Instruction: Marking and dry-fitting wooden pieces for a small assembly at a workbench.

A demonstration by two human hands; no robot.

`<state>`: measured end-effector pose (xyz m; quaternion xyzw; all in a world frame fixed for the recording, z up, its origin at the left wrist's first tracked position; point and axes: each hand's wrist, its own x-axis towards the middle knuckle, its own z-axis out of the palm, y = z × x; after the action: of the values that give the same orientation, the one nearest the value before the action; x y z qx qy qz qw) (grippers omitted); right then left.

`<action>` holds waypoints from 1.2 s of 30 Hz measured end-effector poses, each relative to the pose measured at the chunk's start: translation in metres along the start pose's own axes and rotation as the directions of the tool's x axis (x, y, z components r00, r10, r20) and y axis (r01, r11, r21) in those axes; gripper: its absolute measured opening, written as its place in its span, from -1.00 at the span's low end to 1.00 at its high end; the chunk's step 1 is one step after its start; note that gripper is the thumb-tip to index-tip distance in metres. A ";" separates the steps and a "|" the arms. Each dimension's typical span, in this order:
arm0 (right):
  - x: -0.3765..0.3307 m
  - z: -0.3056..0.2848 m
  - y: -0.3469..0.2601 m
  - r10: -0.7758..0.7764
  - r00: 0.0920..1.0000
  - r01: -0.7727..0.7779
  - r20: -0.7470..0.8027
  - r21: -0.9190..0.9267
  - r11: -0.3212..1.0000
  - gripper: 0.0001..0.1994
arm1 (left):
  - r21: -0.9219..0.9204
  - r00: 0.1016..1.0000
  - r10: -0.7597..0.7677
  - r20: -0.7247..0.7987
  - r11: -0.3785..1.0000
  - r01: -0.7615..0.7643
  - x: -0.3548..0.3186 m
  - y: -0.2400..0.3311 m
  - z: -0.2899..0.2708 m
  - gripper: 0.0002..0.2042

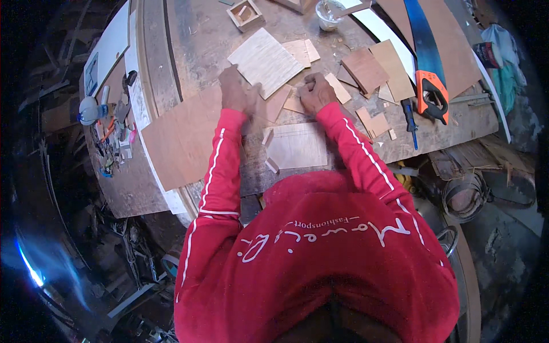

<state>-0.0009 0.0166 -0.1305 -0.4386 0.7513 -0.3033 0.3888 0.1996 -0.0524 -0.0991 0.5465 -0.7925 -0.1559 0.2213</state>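
Note:
A pale wood-grained square panel (266,62) lies at a slant on the workbench between my hands. My left hand (236,92) is at its left edge, thumb and fingers apart and slightly blurred; whether it touches the panel I cannot tell. Just off the panel's right corner, my right hand (317,93) has its fingers curled closed, and anything inside them is hidden. Nearer me rests another pale panel (298,147) with small wood strips at its left side. A large brown thin board (183,137) lies partly under my left forearm.
Several wood offcuts (394,68) lie to the right, near an orange-handled handsaw (426,63) and a blue screwdriver (410,123). At the far side are a small wooden box (246,16) and a clear cup (329,16). Loose tools (111,134) crowd the bench's left end.

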 end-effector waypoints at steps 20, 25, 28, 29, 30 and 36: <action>0.016 -0.004 0.000 -0.072 0.997 0.053 0.021 0.474 0.879 -0.64 | -0.909 0.649 -0.696 0.306 -0.010 0.417 0.031 -0.092 -0.003 -0.66; -0.001 -0.024 0.018 -0.043 0.998 0.026 0.039 0.359 0.933 -0.73 | -0.767 0.493 -0.858 0.141 0.220 0.602 0.034 -0.140 -0.028 -0.71; -0.006 -0.032 0.023 -0.040 0.998 0.017 0.052 0.388 0.921 -0.73 | 0.463 0.781 -0.623 0.037 0.703 0.539 0.037 -0.146 -0.038 -0.71; -0.007 -0.034 0.025 -0.031 0.999 0.012 0.042 0.395 0.919 -0.74 | 0.463 0.777 -0.629 0.025 0.697 0.549 0.037 -0.141 -0.039 -0.71; -0.008 -0.037 0.026 -0.030 0.998 0.005 0.059 0.395 0.918 -0.74 | 0.248 0.680 -0.732 -0.039 0.652 0.717 0.036 -0.135 -0.041 -0.65; -0.013 -0.051 0.030 -0.086 0.993 0.105 -0.086 0.245 0.964 -0.75 | 0.165 0.651 -0.696 -0.302 0.634 0.755 0.027 -0.074 -0.031 -0.53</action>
<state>-0.0530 0.0474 -0.1237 -0.4106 0.6993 -0.4296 0.3974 0.2668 -0.1043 -0.1037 0.8583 -0.4890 -0.0611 0.1430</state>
